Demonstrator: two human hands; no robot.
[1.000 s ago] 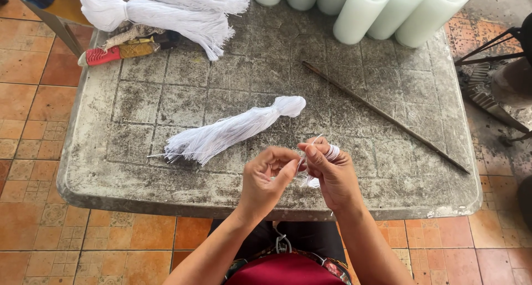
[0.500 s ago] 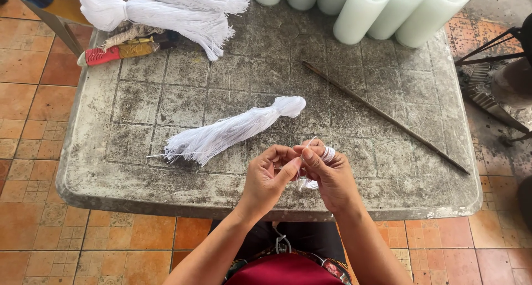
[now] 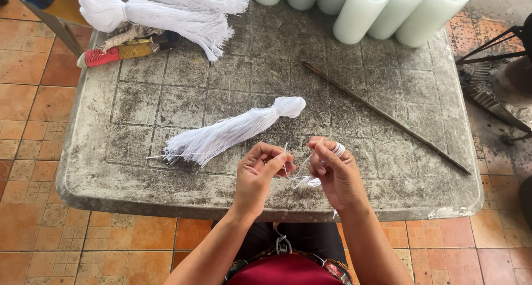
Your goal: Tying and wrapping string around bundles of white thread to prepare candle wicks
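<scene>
- Left hand [image 3: 257,177]: over the table's near edge, fingers curled; thumb and forefinger pinch one end of a thin white string [image 3: 296,166], a short tip of it standing up above the pinch.
- Right hand [image 3: 338,174]: just beside the left, apart from it by a small gap; fingers closed on the same string. White turns of it are wound round the forefinger, and a small loose tuft hangs below between the two hands.
- String: runs taut across the gap from hand to hand, above the table's near edge, a little right of centre.
- Bundle [image 3: 233,130]: white strings tied in a knot at one end, lying on the table near its middle, knot toward the far right, loose ends fanned toward the near left. Just beyond the left hand, not touching it.
- Rod [image 3: 385,116]: long, thin, dark; lies slantwise on the right half of the table, from the far middle to the near right edge.
- Candles [image 3: 382,10]: pale cylinders in a row along the far edge, right of centre.
- Large bundles [image 3: 160,10]: white, at the far left corner.
- Red-handled tool [image 3: 113,53]: at the left edge, beside the large bundles.
- Table [image 3: 111,168]: grey, worn, marked in squares, rounded corners; stands on an orange tiled floor [image 3: 27,96].
</scene>
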